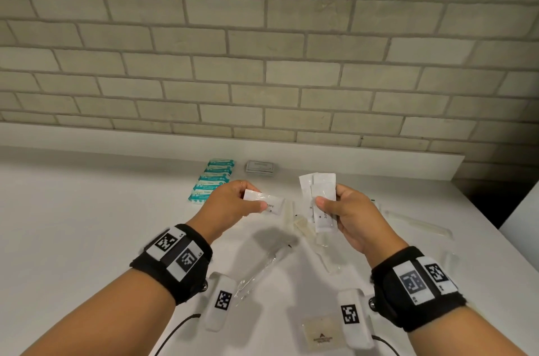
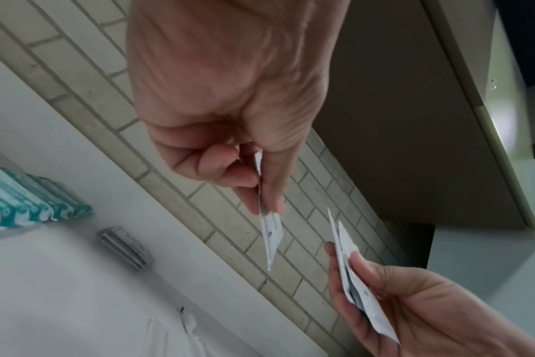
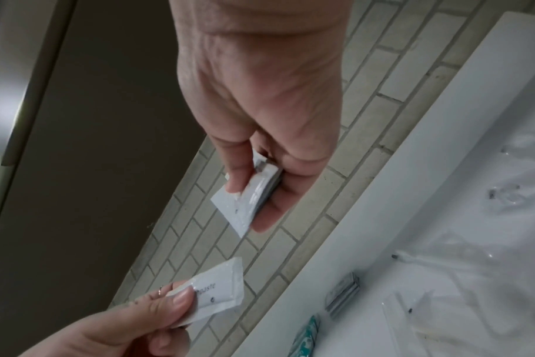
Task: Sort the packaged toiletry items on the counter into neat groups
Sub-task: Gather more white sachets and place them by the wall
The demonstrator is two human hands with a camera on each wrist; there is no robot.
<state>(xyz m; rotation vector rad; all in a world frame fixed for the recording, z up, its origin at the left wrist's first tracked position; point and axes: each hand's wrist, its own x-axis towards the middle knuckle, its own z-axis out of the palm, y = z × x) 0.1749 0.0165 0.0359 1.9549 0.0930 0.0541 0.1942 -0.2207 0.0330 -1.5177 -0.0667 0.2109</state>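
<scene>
My left hand (image 1: 250, 198) pinches one white toothpaste sachet (image 1: 267, 201) between thumb and fingers, above the white counter (image 1: 87, 210). The same sachet (image 2: 271, 232) hangs edge-on in the left wrist view and shows its print (image 3: 217, 294) in the right wrist view. My right hand (image 1: 329, 204) grips a fanned stack of white sachets (image 1: 319, 195), thumb on the front one; the stack (image 3: 249, 200) is held upright. The two hands are a short gap apart. Teal packets (image 1: 213, 180) lie in a row at the back.
A small stack of grey flat packs (image 1: 260, 167) sits beside the teal row. Clear-wrapped long items (image 1: 262, 271) and a beige sachet (image 1: 320, 332) lie scattered on the counter under and before my hands. A brick wall (image 1: 262, 49) stands behind; the counter ends at the right (image 1: 495, 227).
</scene>
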